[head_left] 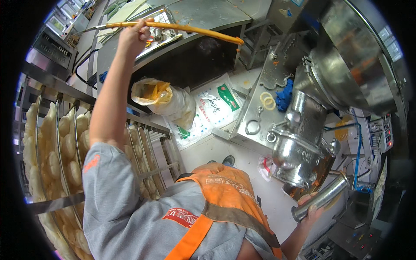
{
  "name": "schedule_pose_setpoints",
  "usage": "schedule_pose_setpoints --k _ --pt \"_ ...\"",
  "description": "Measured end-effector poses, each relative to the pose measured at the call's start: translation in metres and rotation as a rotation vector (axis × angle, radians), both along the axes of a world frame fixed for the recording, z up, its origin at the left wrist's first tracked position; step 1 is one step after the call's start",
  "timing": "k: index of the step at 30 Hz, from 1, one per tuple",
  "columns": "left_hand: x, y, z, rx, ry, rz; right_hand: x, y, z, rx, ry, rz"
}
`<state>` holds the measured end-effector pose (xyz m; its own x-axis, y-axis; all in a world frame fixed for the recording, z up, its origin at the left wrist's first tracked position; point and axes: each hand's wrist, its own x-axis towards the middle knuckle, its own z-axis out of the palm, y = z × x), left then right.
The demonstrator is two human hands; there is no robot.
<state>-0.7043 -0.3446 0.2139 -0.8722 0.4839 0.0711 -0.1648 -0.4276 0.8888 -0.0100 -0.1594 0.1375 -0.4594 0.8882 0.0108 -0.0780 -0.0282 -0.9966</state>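
My left arm reaches far forward, and my left hand (135,35) is wrapped round a long wooden-handled tool (195,29). Its thin metal end points left, and orange residue clings to the right end of the handle. Low on the right, my right hand (310,212) grips a shiny metal tube (323,197), held at a slant. Just beyond that tube stands a steel machine (297,154) with a rounded metal housing and a large hopper (351,65) above it. A metal ring clamp (252,126) lies on the steel bench (249,110) beside the machine.
Two pale yellow rings (268,102) and a crumpled blue glove or cloth (284,95) lie on that bench. A white sack (173,106) with an orange-stained liner stands on the floor. On my left is a rack (60,203) of pale rounded pieces; ahead, a worktable (208,15).
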Motion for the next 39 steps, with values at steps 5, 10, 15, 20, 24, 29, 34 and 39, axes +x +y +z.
schedule_pose_setpoints --k 5,10,15,20,24,29,34,39 --pt "-0.099 -0.035 0.012 -0.104 -0.045 0.1 -0.08 0.037 0.01 0.016 0.021 0.17" --pt "-0.198 -0.071 0.0 -0.198 -0.058 0.068 -0.185 0.045 0.021 0.007 -0.022 0.257" --pt "-0.331 -0.089 -0.044 -0.22 -0.034 -0.038 -0.317 0.033 0.018 -0.058 -0.193 0.226" --pt "-0.43 -0.116 -0.091 -0.341 -0.132 0.079 -0.502 0.029 -0.009 -0.186 -0.373 0.341" --pt "-0.476 -0.14 -0.108 -0.535 -0.053 0.081 -0.679 0.021 -0.039 -0.169 -0.522 0.632" --pt "-0.519 -0.178 -0.135 -0.819 0.049 -0.07 -0.871 -0.018 -0.109 -0.047 -0.489 1.038" --pt "-0.548 -0.196 -0.18 -1.024 0.197 -0.259 -0.991 -0.082 -0.149 0.094 -0.554 1.017" --pt "-0.578 -0.186 -0.232 -0.954 -0.093 -0.299 -1.019 -0.116 -0.14 0.03 -0.859 0.696"
